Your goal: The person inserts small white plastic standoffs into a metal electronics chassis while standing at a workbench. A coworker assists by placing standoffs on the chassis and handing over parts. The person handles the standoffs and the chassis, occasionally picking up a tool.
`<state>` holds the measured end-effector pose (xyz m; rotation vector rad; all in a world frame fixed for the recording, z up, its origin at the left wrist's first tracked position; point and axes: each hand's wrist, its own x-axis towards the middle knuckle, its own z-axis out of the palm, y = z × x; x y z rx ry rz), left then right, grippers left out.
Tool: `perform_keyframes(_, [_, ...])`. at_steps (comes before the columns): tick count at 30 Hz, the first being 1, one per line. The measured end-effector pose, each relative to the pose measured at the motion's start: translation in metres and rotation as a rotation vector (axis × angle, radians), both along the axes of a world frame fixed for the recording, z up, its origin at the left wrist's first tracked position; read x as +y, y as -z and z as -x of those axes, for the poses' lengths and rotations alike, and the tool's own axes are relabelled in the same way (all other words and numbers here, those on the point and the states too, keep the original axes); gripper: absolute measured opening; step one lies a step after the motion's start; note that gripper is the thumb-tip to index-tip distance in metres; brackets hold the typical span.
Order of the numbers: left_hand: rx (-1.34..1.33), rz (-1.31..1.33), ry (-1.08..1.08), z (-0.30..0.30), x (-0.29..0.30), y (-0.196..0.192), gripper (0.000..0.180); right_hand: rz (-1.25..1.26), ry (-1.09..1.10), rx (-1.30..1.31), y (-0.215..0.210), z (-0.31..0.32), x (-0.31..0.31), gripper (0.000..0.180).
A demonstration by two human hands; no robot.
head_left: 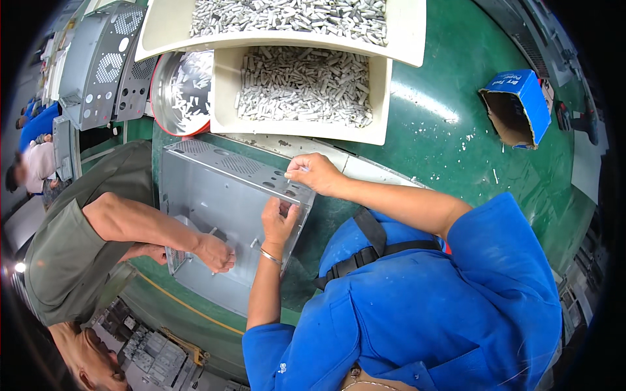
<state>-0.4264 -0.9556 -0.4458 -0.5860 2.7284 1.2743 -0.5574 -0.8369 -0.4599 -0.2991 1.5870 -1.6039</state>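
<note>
Along far panel of grey metal case (222, 195), near its right corner: right hand (316, 174) pinched on small white piece (304, 169), left hand (279, 221) up against panel's inside, can't tell if gripping. Case sits just below cream bins (385, 98), co-worker's hand (214, 253) reaching in too.

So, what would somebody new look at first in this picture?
Probably the two cream bins at the top, full of little pale pieces. Next comes the grey metal case in the middle, with the left hand and right hand near its upper-right corner and a co-worker's hand farther left. The bright blue box also stands out on the green surface at the right.
</note>
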Motion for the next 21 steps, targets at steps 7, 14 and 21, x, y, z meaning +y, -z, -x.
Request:
perform_keyframes(7, [0.024,0.007,0.023,0.003,-0.002,-0.003,0.027,-0.072,-0.043,0.075,-0.009,0.005,-0.003,0.019])
perform_keyframes(14, [0.046,0.007,0.017,0.004,-0.001,-0.002,0.029,-0.036,0.032,0.011,-0.003,-0.002,-0.007,0.022])
perform_keyframes(21, [0.049,0.004,0.02,0.004,-0.001,-0.001,0.028,-0.115,-0.046,0.16,-0.016,0.003,-0.007,0.028])
